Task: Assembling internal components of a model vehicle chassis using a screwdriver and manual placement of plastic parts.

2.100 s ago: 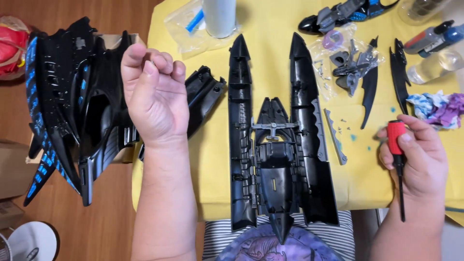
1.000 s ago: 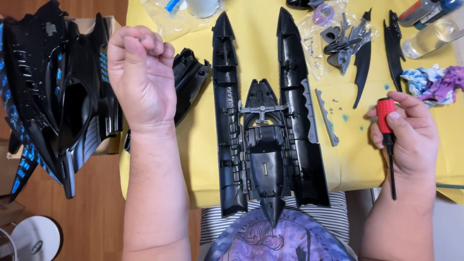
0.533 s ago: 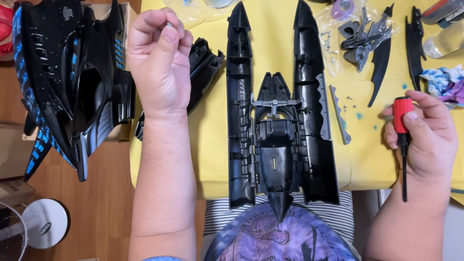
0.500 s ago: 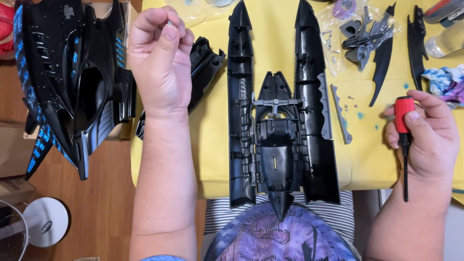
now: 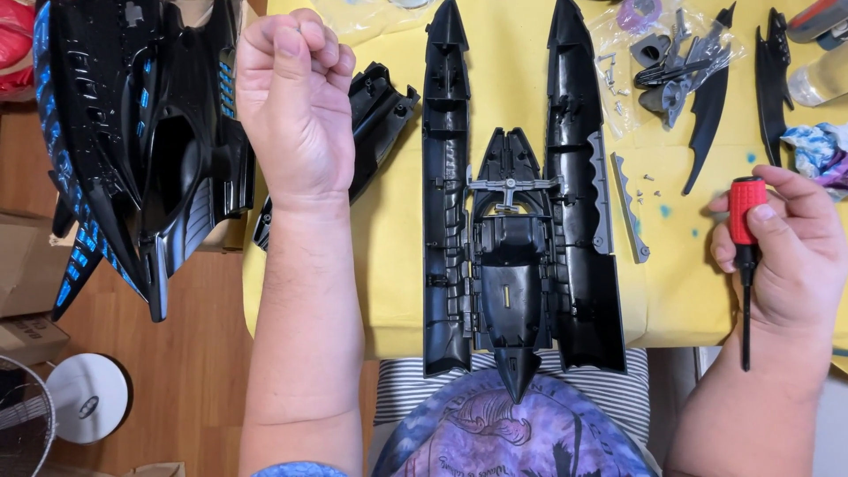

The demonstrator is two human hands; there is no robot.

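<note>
Nearest the camera, a purple printed shirt [image 5: 521,442] and both forearms. The right hand [image 5: 791,256] is wrapped around a red-handled screwdriver [image 5: 746,256], shaft pointing down past the table edge. The left hand [image 5: 296,102] is raised, fingertips pinched together — whether anything sits between them cannot be told. Between the hands, a black hull [image 5: 517,203] lies opened on the yellow tablecloth [image 5: 393,238], its nose overhanging the near edge. Farther back — a clear bag of parts [image 5: 667,57] and loose screws [image 5: 645,181]. Left, a black-and-blue shell [image 5: 132,132] rests above the wood floor [image 5: 190,371], near cardboard boxes [image 5: 26,283] and a white fan base [image 5: 84,397].
</note>
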